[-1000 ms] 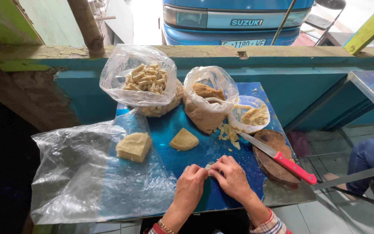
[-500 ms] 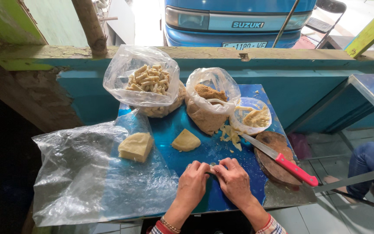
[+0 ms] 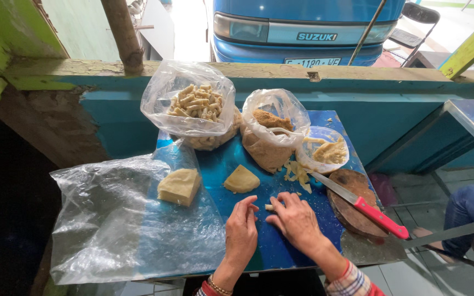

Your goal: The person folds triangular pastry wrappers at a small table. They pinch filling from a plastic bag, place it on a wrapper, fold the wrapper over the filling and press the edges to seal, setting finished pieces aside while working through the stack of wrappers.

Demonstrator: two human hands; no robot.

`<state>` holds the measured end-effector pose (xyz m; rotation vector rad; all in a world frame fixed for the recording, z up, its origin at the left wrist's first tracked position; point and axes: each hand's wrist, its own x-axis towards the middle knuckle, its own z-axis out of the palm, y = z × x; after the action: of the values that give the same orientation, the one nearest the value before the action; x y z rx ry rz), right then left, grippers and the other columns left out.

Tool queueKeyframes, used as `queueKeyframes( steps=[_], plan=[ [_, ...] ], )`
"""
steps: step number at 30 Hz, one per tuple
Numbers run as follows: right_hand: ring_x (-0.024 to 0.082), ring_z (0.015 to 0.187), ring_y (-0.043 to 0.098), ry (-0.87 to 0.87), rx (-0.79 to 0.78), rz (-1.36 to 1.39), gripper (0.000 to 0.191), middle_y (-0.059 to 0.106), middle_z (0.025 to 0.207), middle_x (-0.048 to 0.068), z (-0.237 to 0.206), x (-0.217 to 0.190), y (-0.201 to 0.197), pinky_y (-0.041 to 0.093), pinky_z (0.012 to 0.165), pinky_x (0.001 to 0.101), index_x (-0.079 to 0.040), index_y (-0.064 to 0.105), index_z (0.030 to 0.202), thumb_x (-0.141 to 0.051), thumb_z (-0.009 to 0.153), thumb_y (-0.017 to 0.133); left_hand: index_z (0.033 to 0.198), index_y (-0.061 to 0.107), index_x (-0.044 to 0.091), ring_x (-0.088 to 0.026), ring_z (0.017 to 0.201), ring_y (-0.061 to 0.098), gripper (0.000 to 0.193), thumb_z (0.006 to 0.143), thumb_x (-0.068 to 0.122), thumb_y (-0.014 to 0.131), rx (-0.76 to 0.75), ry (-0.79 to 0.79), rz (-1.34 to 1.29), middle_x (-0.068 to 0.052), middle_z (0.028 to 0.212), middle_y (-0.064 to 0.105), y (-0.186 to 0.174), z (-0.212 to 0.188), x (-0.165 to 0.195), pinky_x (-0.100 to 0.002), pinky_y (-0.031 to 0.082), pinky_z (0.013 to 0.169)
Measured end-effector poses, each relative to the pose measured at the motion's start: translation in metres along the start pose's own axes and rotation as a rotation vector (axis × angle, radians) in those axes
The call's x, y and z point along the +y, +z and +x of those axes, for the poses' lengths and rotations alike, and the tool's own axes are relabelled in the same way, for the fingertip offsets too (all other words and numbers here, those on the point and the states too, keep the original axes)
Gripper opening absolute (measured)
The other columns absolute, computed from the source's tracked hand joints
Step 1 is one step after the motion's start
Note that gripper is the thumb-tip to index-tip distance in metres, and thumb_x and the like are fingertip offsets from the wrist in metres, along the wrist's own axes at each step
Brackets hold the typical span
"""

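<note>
Far to the left of the hands, a big clear plastic sheet (image 3: 111, 219) lies flat on the blue table (image 3: 281, 252). On that sheet, up and to the left of the left hand, sits a pale yellow block of dough (image 3: 178, 186). A smaller wedge of dough (image 3: 241, 179) lies on the bare table just above the left hand. The left hand (image 3: 241, 230) rests on the table with its fingers bent and its fingertips (image 3: 252, 207) close to a small dough piece (image 3: 270, 208). That little piece lies on the table right between the two hands. The right hand (image 3: 297, 220) is just beside the left one, and its fingers curl down over the small piece and touch it. The two hands are near each other but do not touch. Far above the left hand stands a clear bag of little dough sticks (image 3: 196, 107). Above the right hand stands a bag of brown crumbs (image 3: 272, 134). To the right of that bag is a small plastic bowl (image 3: 325, 151) with pale strips inside, and some loose cut strips (image 3: 297, 172) lie just under it. To the right of the right hand, a knife with a red handle (image 3: 368, 211) lies across a round wooden board (image 3: 355, 203).
</note>
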<state>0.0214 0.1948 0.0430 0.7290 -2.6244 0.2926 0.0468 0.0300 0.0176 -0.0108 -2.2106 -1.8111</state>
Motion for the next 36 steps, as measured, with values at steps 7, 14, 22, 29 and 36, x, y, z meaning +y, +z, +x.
queueKeyframes(
  steps=[7, 14, 22, 29, 36],
  plan=[
    [0.034, 0.082, 0.069, -0.105, 0.06, 0.192, 0.014, 0.069, 0.087, 0.012, 0.083, 0.025, -0.039, 0.054, 0.07, 0.0456, -0.012, 0.071, 0.099, -0.013, 0.085, 0.068, 0.113, 0.069, 0.004, -0.018, 0.081, 0.07, 0.022, 0.098, -0.001, 0.053, 0.032, 0.057, -0.102, -0.009, 0.099, 0.07, 0.0, 0.001, 0.001, -0.03, 0.058, 0.069],
    [0.037, 0.095, 0.068, -0.262, 0.545, 0.316, 0.015, 0.069, 0.105, 0.016, 0.24, -0.006, -0.045, 0.055, 0.079, 0.0448, -0.004, 0.069, 0.109, -0.003, 0.095, 0.065, 0.11, 0.069, 0.004, -0.017, 0.079, 0.069, 0.02, 0.096, -0.001, 0.055, 0.027, 0.046, -0.069, -0.008, 0.096, 0.069, -0.003, -0.001, 0.002, -0.029, 0.057, 0.068],
    [0.035, 0.083, 0.067, -0.236, -0.278, 0.301, 0.022, 0.065, 0.086, 0.009, 0.145, 0.005, 0.024, 0.052, 0.068, 0.0481, -0.015, 0.069, 0.091, -0.019, 0.074, 0.082, 0.11, 0.069, 0.003, -0.014, 0.083, 0.069, 0.022, 0.096, 0.001, 0.052, 0.017, -0.016, -0.211, -0.007, 0.099, 0.071, 0.004, 0.001, -0.013, -0.029, 0.058, 0.071],
    [0.029, 0.091, 0.071, -0.103, -0.195, 0.448, 0.016, 0.07, 0.095, 0.005, 0.114, 0.035, 0.058, 0.056, 0.078, 0.0409, -0.015, 0.073, 0.094, -0.024, 0.081, 0.078, 0.113, 0.069, 0.005, -0.011, 0.08, 0.064, 0.022, 0.097, 0.001, 0.054, -0.044, -0.257, -0.631, -0.004, 0.1, 0.071, -0.01, 0.013, -0.019, -0.024, 0.051, 0.074],
    [0.031, 0.095, 0.069, -0.186, -0.174, 0.341, 0.029, 0.069, 0.1, 0.007, 0.113, 0.025, 0.049, 0.056, 0.078, 0.0431, -0.015, 0.073, 0.101, -0.032, 0.078, 0.082, 0.113, 0.07, 0.005, -0.009, 0.08, 0.063, 0.021, 0.099, 0.005, 0.055, 0.074, -0.065, -0.483, -0.004, 0.098, 0.071, -0.05, 0.037, 0.0, -0.023, 0.051, 0.075]
  ],
)
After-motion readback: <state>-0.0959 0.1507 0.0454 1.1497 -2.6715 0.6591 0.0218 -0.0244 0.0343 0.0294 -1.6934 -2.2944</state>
